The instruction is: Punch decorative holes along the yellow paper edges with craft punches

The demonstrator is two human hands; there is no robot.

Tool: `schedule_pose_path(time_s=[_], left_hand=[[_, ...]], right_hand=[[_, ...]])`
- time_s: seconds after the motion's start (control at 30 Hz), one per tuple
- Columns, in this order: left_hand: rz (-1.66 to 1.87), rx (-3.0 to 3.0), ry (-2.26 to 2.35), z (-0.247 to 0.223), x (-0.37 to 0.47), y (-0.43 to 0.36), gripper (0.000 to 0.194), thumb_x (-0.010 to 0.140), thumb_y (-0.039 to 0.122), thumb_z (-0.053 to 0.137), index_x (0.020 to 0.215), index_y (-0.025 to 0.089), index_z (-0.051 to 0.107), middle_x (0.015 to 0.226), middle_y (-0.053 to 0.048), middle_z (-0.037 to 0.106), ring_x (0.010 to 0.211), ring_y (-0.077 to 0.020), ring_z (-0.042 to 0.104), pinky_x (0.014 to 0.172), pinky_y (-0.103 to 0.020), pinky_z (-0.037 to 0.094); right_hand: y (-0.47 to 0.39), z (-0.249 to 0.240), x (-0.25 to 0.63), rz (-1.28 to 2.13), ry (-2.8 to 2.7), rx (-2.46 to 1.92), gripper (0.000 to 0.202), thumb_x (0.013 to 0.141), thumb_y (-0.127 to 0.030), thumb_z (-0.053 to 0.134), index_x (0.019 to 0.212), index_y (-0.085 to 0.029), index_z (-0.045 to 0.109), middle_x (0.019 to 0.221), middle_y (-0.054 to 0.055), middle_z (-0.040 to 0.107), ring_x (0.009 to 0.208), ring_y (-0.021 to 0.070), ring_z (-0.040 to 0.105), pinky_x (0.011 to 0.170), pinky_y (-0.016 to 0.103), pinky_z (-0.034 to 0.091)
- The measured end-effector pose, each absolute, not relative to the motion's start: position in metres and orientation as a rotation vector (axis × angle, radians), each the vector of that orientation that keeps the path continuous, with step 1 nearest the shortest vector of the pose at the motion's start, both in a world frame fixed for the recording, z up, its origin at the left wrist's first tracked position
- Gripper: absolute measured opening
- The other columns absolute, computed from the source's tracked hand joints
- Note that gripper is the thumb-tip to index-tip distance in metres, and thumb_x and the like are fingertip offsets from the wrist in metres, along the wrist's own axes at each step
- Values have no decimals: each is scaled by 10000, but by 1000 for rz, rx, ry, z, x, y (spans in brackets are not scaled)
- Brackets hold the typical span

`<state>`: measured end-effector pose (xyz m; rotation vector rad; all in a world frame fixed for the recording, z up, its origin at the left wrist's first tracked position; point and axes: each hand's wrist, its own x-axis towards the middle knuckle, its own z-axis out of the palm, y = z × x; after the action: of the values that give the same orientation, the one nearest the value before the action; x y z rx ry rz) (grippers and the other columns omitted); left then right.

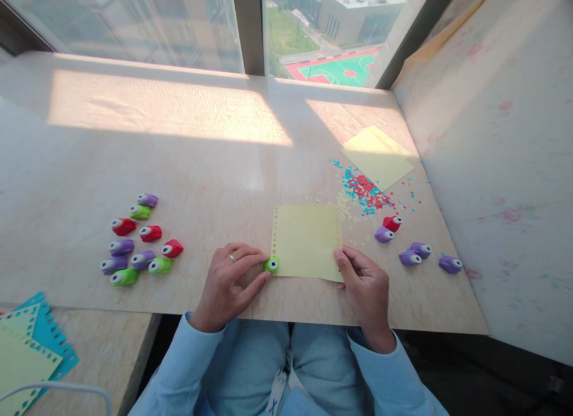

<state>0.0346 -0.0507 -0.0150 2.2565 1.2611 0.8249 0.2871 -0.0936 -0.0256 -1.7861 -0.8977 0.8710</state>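
A yellow sheet of paper [307, 240] lies in front of me, with small punched holes along its left and right edges. At its lower left edge sits a green craft punch [272, 264] with a star mark on its white button. My left hand [233, 279] grips this punch between thumb and fingers; a ring is on one finger. My right hand [363, 279] pinches the sheet's lower right edge, thumb on top and fingers partly hidden underneath.
Several red, purple and green punches [143, 259] stand at the left, more purple punches [421, 250] at the right. Red and blue confetti [364, 192] lies by another yellow sheet [380, 156]. Punched blue and yellow sheets [62, 344] rest on a lower surface, beside a white cable [67, 386].
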Motion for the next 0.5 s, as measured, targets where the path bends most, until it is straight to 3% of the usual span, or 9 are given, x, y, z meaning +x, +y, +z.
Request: schedule_pose_path(time_s=[0.13, 0.23, 0.3, 0.43, 0.5], left_hand=[[839, 2267, 1254, -16, 35, -50, 183, 855, 245, 672, 1033, 214, 696, 1005, -59, 722, 989, -235, 600, 878, -408, 435], [848, 2271, 1247, -16, 34, -50, 190, 856, 252, 670, 1041, 219, 696, 1010, -57, 720, 986, -235, 603, 876, -410, 438], [847, 2268, 1249, -17, 34, -50, 215, 854, 265, 673, 1065, 224, 690, 1022, -57, 719, 989, -237, 606, 877, -412, 442], [865, 2227, 1271, -19, 33, -51, 294, 847, 290, 681, 1134, 228, 664, 1045, -61, 714, 1004, -243, 612, 885, -417, 453], [906, 2143, 1310, -19, 33, -52, 308, 847, 295, 682, 1145, 223, 657, 1085, -72, 701, 1027, -243, 614, 899, -415, 464]], right_hand=[[-94, -27, 287, 884, -936, -1774, 410, 821, -501, 667, 1025, -154, 745, 846, 58, 738, 586, 171, 628, 386, 248, 526], [-94, -29, 288, 788, -1034, -1738, 368, 861, -461, 645, 1058, -159, 718, 839, 56, 706, 641, 165, 623, 501, 264, 541], [-95, -30, 288, 617, -1123, -1717, 340, 883, -417, 635, 1100, -162, 690, 824, 43, 651, 681, 157, 601, 579, 275, 530], [-100, -26, 287, 188, -1295, -1694, 250, 914, -294, 610, 1126, -170, 653, 734, -11, 499, 615, 132, 478, 553, 266, 438], [-102, -23, 286, 70, -1397, -1639, 195, 921, -227, 590, 1099, -175, 652, 757, 3, 519, 635, 141, 487, 578, 279, 441]])
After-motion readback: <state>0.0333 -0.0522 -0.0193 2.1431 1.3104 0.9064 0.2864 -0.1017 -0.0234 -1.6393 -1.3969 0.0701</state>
